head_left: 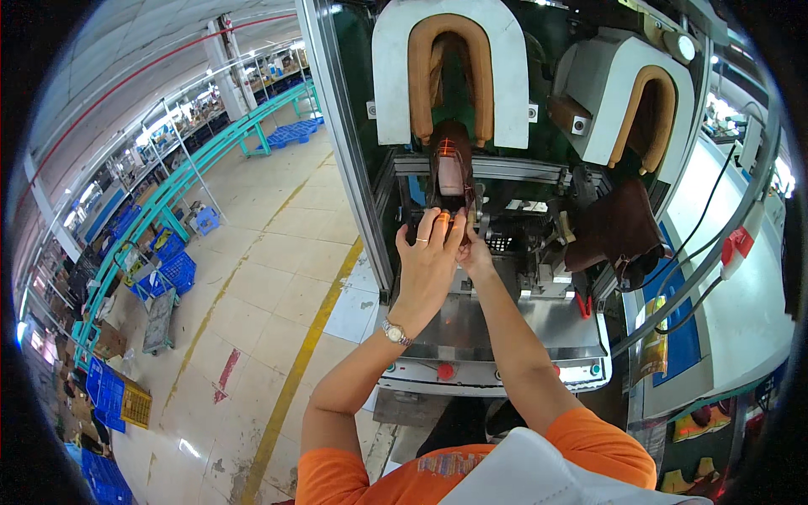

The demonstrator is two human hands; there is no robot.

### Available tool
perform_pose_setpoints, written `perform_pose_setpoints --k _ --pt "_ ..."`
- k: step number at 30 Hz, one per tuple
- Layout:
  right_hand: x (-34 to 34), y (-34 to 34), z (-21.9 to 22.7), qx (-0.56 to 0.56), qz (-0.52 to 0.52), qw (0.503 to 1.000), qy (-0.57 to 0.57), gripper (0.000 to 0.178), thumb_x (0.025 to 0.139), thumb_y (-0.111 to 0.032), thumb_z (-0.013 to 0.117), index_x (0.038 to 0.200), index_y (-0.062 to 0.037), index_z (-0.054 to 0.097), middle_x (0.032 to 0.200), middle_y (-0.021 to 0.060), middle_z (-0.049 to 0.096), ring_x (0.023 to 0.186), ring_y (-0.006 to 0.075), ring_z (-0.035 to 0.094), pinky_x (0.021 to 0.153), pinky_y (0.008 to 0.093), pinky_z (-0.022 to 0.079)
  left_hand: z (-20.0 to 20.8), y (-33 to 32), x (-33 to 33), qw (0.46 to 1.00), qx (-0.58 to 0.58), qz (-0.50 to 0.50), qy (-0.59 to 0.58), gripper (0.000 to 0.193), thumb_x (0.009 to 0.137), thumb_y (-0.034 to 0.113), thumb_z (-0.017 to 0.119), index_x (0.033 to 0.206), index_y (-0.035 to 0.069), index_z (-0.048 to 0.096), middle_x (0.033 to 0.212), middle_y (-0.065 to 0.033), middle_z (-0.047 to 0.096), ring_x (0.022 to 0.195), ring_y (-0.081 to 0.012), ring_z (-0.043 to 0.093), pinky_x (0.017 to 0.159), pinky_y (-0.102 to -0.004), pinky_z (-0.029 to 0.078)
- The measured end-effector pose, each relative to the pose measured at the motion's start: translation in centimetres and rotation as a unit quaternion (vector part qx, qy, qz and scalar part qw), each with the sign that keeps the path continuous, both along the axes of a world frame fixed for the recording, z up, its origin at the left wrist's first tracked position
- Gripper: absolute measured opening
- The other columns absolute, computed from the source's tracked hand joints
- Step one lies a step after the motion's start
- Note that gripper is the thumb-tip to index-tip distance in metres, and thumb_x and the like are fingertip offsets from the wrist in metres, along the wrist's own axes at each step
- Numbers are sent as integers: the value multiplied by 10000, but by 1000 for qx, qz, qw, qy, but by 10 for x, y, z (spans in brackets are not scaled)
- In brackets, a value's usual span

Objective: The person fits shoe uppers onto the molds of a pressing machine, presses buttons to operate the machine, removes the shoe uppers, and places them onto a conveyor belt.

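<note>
A dark brown leather boot upper (452,139) sits on the machine's left station, below a white U-shaped clamp head with a tan padded lining (483,84). A pale pinkish patch shows in its opening, and orange-red light lines cross it. My left hand (427,252), with a watch and a ring, has its fingers bent over the near end of the upper. Beside it my right hand (475,255) grips the same end from the right; its fingertips are partly hidden. Another brown boot upper (613,227) rests on the right station, with neither hand touching it.
A second white clamp head (631,101) tilts at the right. Red-handled pliers (583,305) lie on the machine, near a red button (445,371) on its front. Hoses and a white table (749,278) stand right. Blue crates (172,269) and a green conveyor line (198,160) are left.
</note>
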State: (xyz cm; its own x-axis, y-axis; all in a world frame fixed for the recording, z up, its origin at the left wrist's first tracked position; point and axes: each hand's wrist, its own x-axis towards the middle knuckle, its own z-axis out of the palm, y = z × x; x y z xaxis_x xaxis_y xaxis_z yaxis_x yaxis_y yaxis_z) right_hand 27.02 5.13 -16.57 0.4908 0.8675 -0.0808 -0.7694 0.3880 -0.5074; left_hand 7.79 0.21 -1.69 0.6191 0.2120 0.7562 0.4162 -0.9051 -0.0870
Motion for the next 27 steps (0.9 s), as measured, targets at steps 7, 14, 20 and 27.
perform_pose_setpoints --k 7,14,20,27 --pt "7 -8 -7 -6 15 999 -30 291 866 -383 524 959 -110 562 815 -8 611 711 100 578 683 242 487 6 -4 1 999 -32 -19 21 581 706 124 615 1255 101 424 1197 -103 422 1194 -254 317 916 -493 296" --pt "-14 -150 18 -194 -51 932 -300 315 875 -235 548 1150 -85 516 938 13 582 882 129 555 841 332 438 -67 -5 -44 972 -166 -85 -139 506 719 135 575 1212 76 474 1254 -160 419 1205 -334 335 1002 -465 217" --pt "-43 -342 143 -102 -317 770 -544 128 809 -103 584 921 -41 589 724 26 609 623 73 555 566 196 438 -328 43 -176 705 -674 158 -153 820 655 176 694 1332 12 261 1210 -224 456 1104 -320 445 820 -420 423" --pt "-4 -370 205 -226 -409 537 -703 306 761 -64 609 1058 -36 543 879 19 508 629 71 441 578 202 370 -329 29 -150 583 -757 158 -249 604 638 134 700 1151 79 386 812 -77 538 548 -138 529 316 -235 329"
